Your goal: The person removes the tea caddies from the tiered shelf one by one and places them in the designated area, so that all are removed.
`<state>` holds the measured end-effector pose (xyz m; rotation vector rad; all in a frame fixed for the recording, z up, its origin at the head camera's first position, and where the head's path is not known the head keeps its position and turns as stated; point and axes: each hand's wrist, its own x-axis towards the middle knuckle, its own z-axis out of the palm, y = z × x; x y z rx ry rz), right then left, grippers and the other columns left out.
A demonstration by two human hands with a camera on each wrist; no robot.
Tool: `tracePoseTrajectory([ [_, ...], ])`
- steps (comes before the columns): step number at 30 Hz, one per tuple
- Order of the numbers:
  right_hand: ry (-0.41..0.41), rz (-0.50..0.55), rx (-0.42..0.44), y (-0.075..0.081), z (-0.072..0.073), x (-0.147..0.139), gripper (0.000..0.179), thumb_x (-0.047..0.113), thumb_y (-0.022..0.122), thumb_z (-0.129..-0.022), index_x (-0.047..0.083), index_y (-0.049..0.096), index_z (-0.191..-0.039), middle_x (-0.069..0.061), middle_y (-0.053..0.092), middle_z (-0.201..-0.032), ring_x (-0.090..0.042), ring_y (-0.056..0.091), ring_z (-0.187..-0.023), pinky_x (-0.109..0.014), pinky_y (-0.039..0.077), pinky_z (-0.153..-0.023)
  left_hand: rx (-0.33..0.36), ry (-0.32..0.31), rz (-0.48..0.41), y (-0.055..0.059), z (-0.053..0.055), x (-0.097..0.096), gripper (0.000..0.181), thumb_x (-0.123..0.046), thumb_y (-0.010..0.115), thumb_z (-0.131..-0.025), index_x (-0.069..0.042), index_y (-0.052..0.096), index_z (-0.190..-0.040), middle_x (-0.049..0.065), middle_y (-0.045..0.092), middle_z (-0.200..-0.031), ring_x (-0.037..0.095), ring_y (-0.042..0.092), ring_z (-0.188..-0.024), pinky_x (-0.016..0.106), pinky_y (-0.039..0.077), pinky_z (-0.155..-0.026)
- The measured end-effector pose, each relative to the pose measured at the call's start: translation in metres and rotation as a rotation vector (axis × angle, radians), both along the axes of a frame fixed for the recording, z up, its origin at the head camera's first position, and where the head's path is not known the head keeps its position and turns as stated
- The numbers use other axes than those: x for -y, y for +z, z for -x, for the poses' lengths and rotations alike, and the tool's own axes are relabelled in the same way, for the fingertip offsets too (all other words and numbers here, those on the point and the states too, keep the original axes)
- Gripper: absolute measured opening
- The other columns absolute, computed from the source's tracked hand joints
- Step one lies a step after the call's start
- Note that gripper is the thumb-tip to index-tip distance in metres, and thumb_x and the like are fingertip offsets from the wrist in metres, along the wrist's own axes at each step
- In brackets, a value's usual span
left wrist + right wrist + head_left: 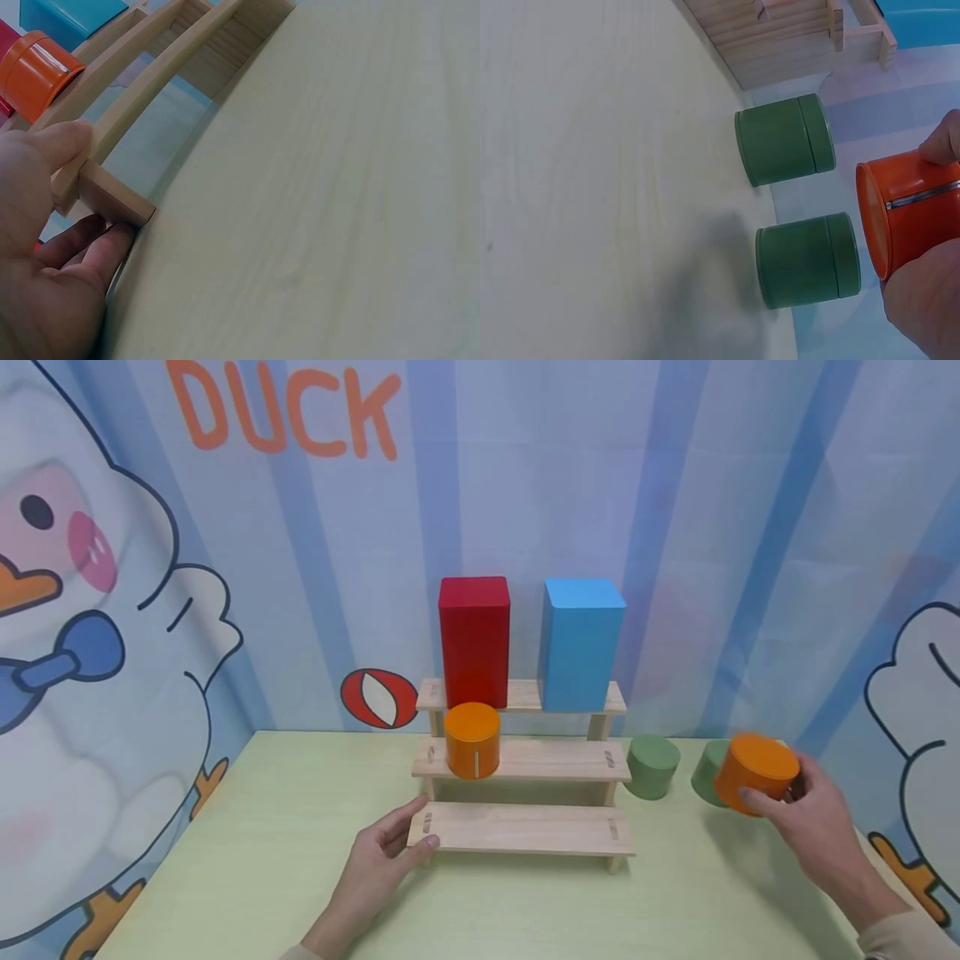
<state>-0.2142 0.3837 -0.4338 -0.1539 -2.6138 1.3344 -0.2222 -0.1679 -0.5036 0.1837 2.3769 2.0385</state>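
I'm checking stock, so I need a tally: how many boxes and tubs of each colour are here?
Orange tubs: 2
Green tubs: 2
Red box: 1
Blue box: 1
Total: 6

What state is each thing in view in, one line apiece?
Wooden rack: standing, lowest step gripped by left hand
Red box: upright on top step
Blue box: upright on top step
Placed orange canister: upright, closed, on middle step
Held orange canister: closed, lifted off table, in right hand
Green canister beside rack: upright, closed, on table
Other green canister: upright, closed, on table
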Motion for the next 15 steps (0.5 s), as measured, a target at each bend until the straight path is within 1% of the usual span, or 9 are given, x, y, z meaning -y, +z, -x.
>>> tracePoseTrajectory([
  [1, 0.0, 0.004, 0.008, -0.001, 0.0, -0.001, 0.089, 0.036, 0.071, -0.111, -0.008, 0.021, -0.17, -0.035, 0.04, -0.166, -0.05, 0.046, -0.142, -0.006, 0.046, -0.076, -0.002, 0.0, -0.003, 0.0, 0.0, 0.0, 0.067, -0.028, 0.09, -0.097, -0.02, 0.065, -0.158, 0.006, 0.059, -0.165, 0.034, 0.059, -0.151, 0.033, 0.056, -0.115],
  [3, 0.002, 0.012, 0.023, -0.003, 0.001, -0.002, 0.088, 0.035, 0.071, -0.112, -0.009, 0.021, -0.169, -0.036, 0.039, -0.165, -0.051, 0.046, -0.142, -0.006, 0.046, -0.076, -0.005, -0.001, -0.002, 0.0, 0.0, 0.0, 0.067, -0.028, 0.09, -0.097, -0.019, 0.065, -0.158, 0.006, 0.059, -0.165, 0.034, 0.058, -0.151, 0.033, 0.056, -0.115],
  [11, 0.039, 0.033, 0.077, -0.012, 0.002, -0.011, 0.09, 0.034, 0.071, -0.112, -0.013, 0.017, -0.167, -0.039, 0.036, -0.164, -0.052, 0.045, -0.141, -0.005, 0.045, -0.077, -0.006, -0.001, -0.007, 0.0, 0.0, 0.0, 0.067, -0.027, 0.09, -0.097, -0.019, 0.064, -0.158, 0.007, 0.059, -0.165, 0.035, 0.059, -0.15, 0.032, 0.058, -0.113],
  [13, 0.044, 0.027, 0.098, -0.015, 0.002, -0.013, 0.092, 0.035, 0.071, -0.112, -0.014, 0.016, -0.167, -0.04, 0.034, -0.164, -0.053, 0.045, -0.141, -0.01, 0.049, -0.082, -0.006, -0.001, -0.01, 0.0, 0.0, 0.0, 0.066, -0.026, 0.09, -0.097, -0.019, 0.064, -0.158, 0.008, 0.059, -0.165, 0.035, 0.059, -0.15, 0.032, 0.059, -0.112],
  [15, 0.046, 0.023, 0.119, -0.018, 0.002, -0.015, 0.095, 0.037, 0.071, -0.112, -0.014, 0.014, -0.167, -0.04, 0.032, -0.165, -0.055, 0.044, -0.143, -0.02, 0.052, -0.089, -0.008, -0.003, -0.013, 0.0, 0.0, 0.0, 0.066, -0.025, 0.09, -0.097, -0.018, 0.064, -0.158, 0.009, 0.059, -0.165, 0.035, 0.06, -0.149, 0.031, 0.059, -0.112],
])
